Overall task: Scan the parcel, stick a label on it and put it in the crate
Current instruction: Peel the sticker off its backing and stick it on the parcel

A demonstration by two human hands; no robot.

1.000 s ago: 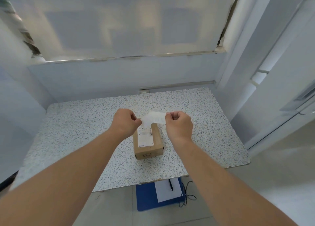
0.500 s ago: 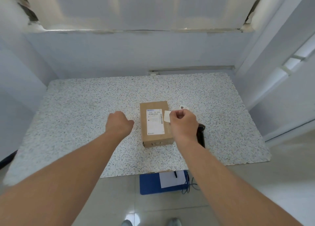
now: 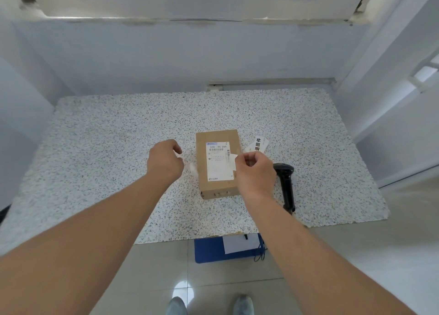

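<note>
A brown cardboard parcel lies flat in the middle of the speckled table, with a white shipping label on its top. My right hand hovers over the parcel's right edge and pinches a small white sticker. A printed white strip pokes out beyond its knuckles. My left hand is curled just left of the parcel, pinching a thin whitish scrap of backing paper. A black hand scanner lies on the table to the right of the parcel.
A blue crate stands on the tiled floor under the table's front edge, with a white sheet and a cable in it. White walls close in the table at the back and both sides. My shoes show at the bottom.
The two hands, earlier together on the sticker above the parcel, have parted. The left has drawn off to the left with the backing, and the right has lowered the sticker to the parcel's right edge.
</note>
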